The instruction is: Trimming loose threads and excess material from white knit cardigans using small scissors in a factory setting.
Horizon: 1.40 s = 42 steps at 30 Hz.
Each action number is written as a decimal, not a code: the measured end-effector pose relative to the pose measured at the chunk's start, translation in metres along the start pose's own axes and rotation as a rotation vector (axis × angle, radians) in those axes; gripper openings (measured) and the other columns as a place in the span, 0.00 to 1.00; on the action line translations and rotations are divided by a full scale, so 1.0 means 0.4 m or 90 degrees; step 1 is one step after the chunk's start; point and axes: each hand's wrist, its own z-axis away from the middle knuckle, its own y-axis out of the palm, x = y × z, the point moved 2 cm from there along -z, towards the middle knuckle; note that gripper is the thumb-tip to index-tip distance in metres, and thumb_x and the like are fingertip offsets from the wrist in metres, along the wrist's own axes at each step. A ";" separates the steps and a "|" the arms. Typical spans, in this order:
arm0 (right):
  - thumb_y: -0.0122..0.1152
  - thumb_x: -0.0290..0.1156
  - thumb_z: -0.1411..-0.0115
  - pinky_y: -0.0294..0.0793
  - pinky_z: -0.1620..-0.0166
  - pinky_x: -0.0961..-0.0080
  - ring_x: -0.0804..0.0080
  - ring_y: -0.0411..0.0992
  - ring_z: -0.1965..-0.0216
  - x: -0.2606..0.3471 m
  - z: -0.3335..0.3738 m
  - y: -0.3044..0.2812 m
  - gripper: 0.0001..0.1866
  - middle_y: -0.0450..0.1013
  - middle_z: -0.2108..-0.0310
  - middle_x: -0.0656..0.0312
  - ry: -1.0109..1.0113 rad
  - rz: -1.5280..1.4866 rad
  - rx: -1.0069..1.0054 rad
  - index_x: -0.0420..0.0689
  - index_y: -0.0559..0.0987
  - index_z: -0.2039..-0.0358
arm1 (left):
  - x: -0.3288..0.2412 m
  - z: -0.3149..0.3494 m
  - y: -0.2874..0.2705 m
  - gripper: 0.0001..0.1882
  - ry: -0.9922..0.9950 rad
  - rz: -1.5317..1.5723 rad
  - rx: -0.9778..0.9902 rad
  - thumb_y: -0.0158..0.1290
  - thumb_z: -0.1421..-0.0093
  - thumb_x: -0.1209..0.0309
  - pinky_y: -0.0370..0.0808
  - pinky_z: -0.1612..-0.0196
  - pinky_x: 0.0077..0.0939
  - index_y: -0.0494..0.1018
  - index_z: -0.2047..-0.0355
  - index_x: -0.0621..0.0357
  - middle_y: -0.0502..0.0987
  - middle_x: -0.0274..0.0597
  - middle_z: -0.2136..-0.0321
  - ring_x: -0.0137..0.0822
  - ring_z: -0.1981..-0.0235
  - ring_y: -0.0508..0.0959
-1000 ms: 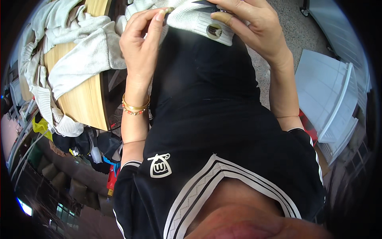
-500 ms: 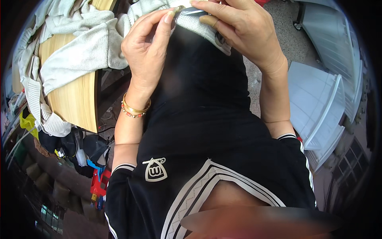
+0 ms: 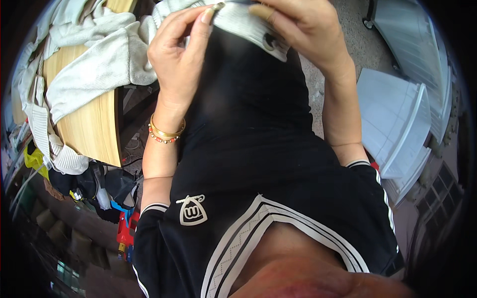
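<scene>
At the top middle, my left hand (image 3: 179, 57) pinches a small shiny brownish button (image 3: 218, 6) between thumb and forefinger. Below and beside it, the light grey knit garment (image 3: 243, 24) lies over my dark-clothed lap, with dark round button-like spots (image 3: 270, 42) near its edge. My right hand (image 3: 310, 32) is over the right part of the knit, its fingers curled. A tan cover wraps one of its digits. The picture's top edge cuts off its fingertips, so what they grip is hidden.
On the left, more grey knitwear (image 3: 104, 74) is heaped across a pale wooden tabletop (image 3: 92, 139). Dark bags (image 3: 87, 184) and a red tool-like object (image 3: 125, 231) are below it. White panelled furniture (image 3: 390, 119) on casters stands at the right.
My right hand has moved up, its fingertips leaving the picture. The silvery pointed piece near its fingers is no longer visible. My left hand has shifted slightly left and up, still pinching the button.
</scene>
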 end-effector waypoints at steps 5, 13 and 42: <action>0.67 0.20 0.42 0.70 0.65 0.80 0.74 0.71 0.67 -0.033 0.051 -0.050 0.14 0.72 0.65 0.60 0.074 -0.066 -0.099 0.34 0.82 0.54 | -0.026 0.002 0.016 0.11 0.176 -0.198 -0.032 0.61 0.38 0.77 0.73 0.65 0.19 0.81 0.54 0.60 0.79 0.39 0.61 0.25 0.68 0.77; 0.70 0.21 0.44 0.69 0.64 0.76 0.69 0.69 0.67 -0.027 0.147 -0.066 0.20 0.71 0.65 0.58 0.079 -0.089 -0.049 0.36 0.82 0.50 | -0.044 0.044 0.086 0.18 0.271 -0.164 0.119 0.71 0.50 0.74 0.77 0.67 0.25 0.81 0.58 0.59 0.77 0.42 0.65 0.36 0.68 0.78; 0.70 0.28 0.43 0.72 0.65 0.73 0.65 0.73 0.67 -0.012 0.177 -0.038 0.14 0.74 0.66 0.59 0.137 -0.033 -0.002 0.39 0.83 0.56 | -0.029 0.056 0.095 0.08 0.054 0.024 0.075 0.60 0.35 0.74 0.71 0.65 0.16 0.84 0.58 0.62 0.78 0.37 0.67 0.25 0.69 0.74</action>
